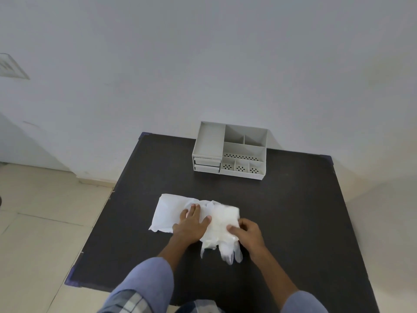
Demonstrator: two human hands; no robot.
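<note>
A white packet lies flat on the dark table. Next to it, on its right, is a bunch of thin translucent plastic gloves, whose finger ends spill toward me. My left hand lies flat with straight fingers on the seam between the packet and the gloves. My right hand is at the right edge of the gloves, its thumb and curled fingers pinching the plastic.
A grey plastic desk organiser with open compartments and two small drawers stands at the back of the table against the white wall. Tiled floor lies to the left of the table. The table's left edge is near the packet.
</note>
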